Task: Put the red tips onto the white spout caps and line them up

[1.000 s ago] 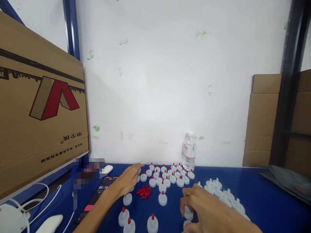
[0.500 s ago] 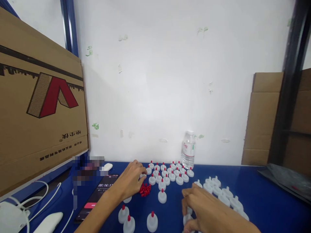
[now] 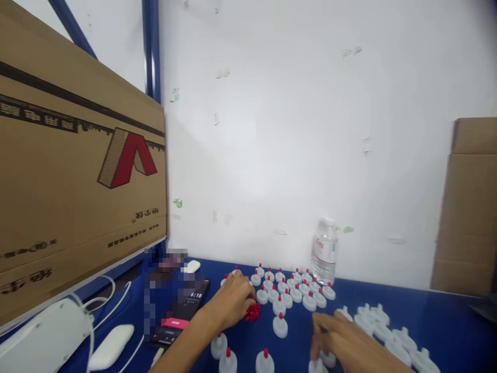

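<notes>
My left hand reaches down at a small pile of red tip caps, its fingers bent and pressed together. Its thumb and whatever it pinches are hidden. On the right, my right hand curls its fingers down onto a white plastic nozzle cap near the bottom edge. Motion blurs those fingertips a little. White nozzle caps with red tips stand upright between and behind the hands, several of them in a cluster. Beyond my right hand lie several white nozzle caps without red tips.
A water bottle stands against the white wall. Left of my arm lie a phone with a running timer, a white rounded device and white cables. A large cardboard box rises at the left; folded cardboard leans at the right.
The view has turned left, so the scene sits further right. My left hand has come closer over the red pile. My right hand stays low by the white caps.
</notes>
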A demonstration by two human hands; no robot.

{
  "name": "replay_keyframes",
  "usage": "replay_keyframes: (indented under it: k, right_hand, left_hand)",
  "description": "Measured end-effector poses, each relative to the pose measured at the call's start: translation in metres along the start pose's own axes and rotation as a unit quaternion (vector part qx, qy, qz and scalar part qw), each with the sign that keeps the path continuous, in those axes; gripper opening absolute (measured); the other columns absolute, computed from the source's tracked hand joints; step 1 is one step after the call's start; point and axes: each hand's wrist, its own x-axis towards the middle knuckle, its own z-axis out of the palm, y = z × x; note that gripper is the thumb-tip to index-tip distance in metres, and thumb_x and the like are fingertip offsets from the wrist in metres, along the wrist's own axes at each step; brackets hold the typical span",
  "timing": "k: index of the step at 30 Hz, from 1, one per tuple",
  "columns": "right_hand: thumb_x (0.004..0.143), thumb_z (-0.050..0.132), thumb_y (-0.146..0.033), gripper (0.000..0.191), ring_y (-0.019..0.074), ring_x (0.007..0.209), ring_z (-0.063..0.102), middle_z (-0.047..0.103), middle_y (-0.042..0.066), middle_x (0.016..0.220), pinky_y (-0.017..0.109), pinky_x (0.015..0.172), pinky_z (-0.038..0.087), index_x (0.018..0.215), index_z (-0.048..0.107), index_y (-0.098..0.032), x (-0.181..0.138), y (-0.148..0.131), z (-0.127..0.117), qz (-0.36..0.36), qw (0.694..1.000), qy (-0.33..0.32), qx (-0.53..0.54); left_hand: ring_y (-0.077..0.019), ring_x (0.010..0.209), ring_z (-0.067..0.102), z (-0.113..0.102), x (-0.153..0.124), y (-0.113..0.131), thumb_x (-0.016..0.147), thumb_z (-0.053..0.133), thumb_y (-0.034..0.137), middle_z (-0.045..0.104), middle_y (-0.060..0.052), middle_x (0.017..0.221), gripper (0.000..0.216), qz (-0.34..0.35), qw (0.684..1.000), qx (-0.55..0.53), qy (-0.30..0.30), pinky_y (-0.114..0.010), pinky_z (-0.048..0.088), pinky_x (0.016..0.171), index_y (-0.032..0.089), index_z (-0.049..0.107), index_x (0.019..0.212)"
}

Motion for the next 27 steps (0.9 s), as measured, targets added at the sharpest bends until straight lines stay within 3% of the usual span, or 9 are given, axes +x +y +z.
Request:
replay_keyframes:
  k: [4, 9, 12, 16, 21, 27]
  right_hand:
    - [0.077, 0.077, -0.03, 0.028, 0.0272, 0.091, 0.074, 0.073, 0.003, 0.112, 0.035, 0.081, 0.055, 0.104, 0.071, -0.032, 0.006, 0.004, -0.004, -0.03, 0.996, 0.077, -0.035]
    - [0.091, 0.063, -0.033, 0.023, 0.0233, 0.073, 0.072, 0.076, 0.0, 0.086, 0.032, 0.066, 0.057, 0.114, 0.066, -0.031, 0.01, 0.003, -0.007, -0.033, 0.982, 0.169, -0.076]
    - [0.093, 0.061, -0.031, 0.027, 0.0237, 0.084, 0.073, 0.076, 0.003, 0.096, 0.035, 0.077, 0.058, 0.119, 0.065, -0.028, 0.01, 0.0, -0.004, -0.044, 0.977, 0.184, -0.094]
    - [0.093, 0.062, -0.039, 0.034, 0.0285, 0.103, 0.069, 0.073, 0.008, 0.115, 0.043, 0.088, 0.056, 0.124, 0.064, -0.026, 0.01, -0.001, -0.002, -0.034, 0.964, 0.23, -0.129]
    - [0.095, 0.061, -0.04, 0.032, 0.0242, 0.095, 0.07, 0.071, 0.008, 0.109, 0.038, 0.084, 0.057, 0.124, 0.066, -0.028, 0.012, 0.0, -0.003, -0.014, 0.972, 0.211, -0.104]
    - [0.097, 0.059, -0.042, 0.031, 0.0255, 0.099, 0.072, 0.075, 0.006, 0.111, 0.04, 0.088, 0.058, 0.123, 0.066, -0.026, 0.015, 0.002, -0.002, -0.04, 0.967, 0.22, -0.119]
  left_hand:
    - [-0.0289, 0.102, 0.062, 0.001, 0.0, 0.001, 0.087, 0.067, 0.018, 0.073, -0.009, 0.094, 0.008, -0.002, 1.0, 0.01, 0.008, -0.043, 0.045, 0.093, 0.02, 0.074, 0.085]
    - [-0.0249, 0.091, 0.065, -0.011, -0.002, 0.014, 0.089, 0.057, 0.014, 0.071, -0.009, 0.092, 0.012, 0.002, 0.997, 0.0, 0.076, -0.039, 0.047, 0.088, 0.018, 0.067, 0.094]
    - [-0.0207, 0.085, 0.065, -0.017, -0.003, 0.031, 0.091, 0.055, 0.014, 0.071, -0.004, 0.087, 0.012, 0.035, 0.993, -0.025, 0.111, -0.033, 0.048, 0.083, 0.019, 0.064, 0.096]
    - [-0.0182, 0.091, 0.064, -0.013, -0.004, 0.055, 0.096, 0.055, 0.019, 0.071, -0.004, 0.097, 0.011, 0.104, 0.984, -0.049, 0.133, -0.033, 0.046, 0.09, 0.021, 0.066, 0.1]
    - [-0.0182, 0.09, 0.061, 0.0, -0.005, 0.065, 0.101, 0.053, 0.023, 0.068, -0.004, 0.095, 0.016, 0.185, 0.969, -0.026, 0.164, -0.032, 0.047, 0.082, 0.022, 0.068, 0.106]
    - [-0.0171, 0.085, 0.065, 0.011, -0.004, 0.06, 0.101, 0.053, 0.021, 0.073, -0.004, 0.095, 0.016, 0.198, 0.951, -0.074, 0.225, -0.031, 0.047, 0.08, 0.02, 0.068, 0.108]
